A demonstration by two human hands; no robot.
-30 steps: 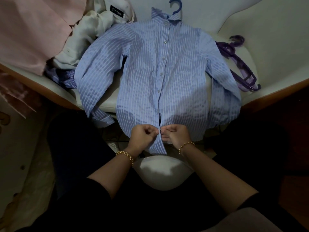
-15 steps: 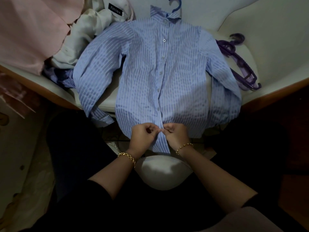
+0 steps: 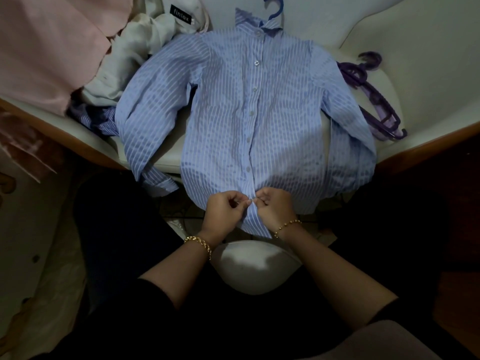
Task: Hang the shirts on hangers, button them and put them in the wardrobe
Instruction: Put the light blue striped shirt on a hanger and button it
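Blue shirt [image 3: 259,113]: lies flat on its hanger [image 3: 281,6].
Left hand [image 3: 223,211]: pinches the front edge, at the end farthest from the hanger.
Right hand [image 3: 272,207]: pinches the opposite edge, fingertips meeting the left's.
Change: my hands have barely shifted, so I judge the bottom button, hidden under my fingers, still unfinished.

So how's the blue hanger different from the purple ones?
The blue hanger is inside the shirt, with only its hook poking out above the collar; the purple hangers lie bare on the chair beside the shirt. The blue hanger is one alone; the purple hangers look like several stacked together. Both kinds have a curved hook.
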